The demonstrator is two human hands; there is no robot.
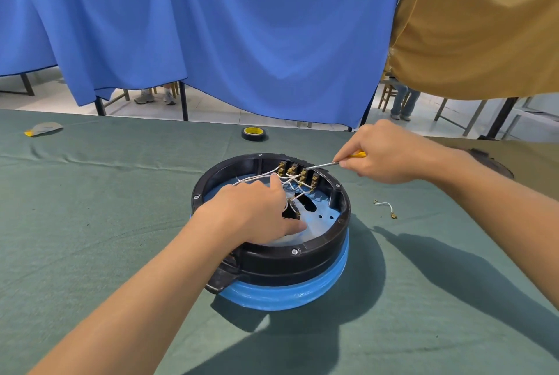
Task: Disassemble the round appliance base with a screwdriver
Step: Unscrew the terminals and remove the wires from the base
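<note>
In the middle of the frame, my left hand (257, 211) lies open inside the round base (272, 256) and my right hand (390, 156) pinches the screwdriver (325, 165), which could slip off the brass terminals (299, 173) and jab my fingers (276, 182).

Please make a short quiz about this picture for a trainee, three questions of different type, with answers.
1. True or false: the right hand holds the screwdriver, tip at the brass terminals.
2. Where is the left hand? A) inside the round base B) in the air C) on the screwdriver
3. Fill in: a loose white wire lies on the cloth, ___ of the base.
Key: 1 true; 2 A; 3 right.
</note>
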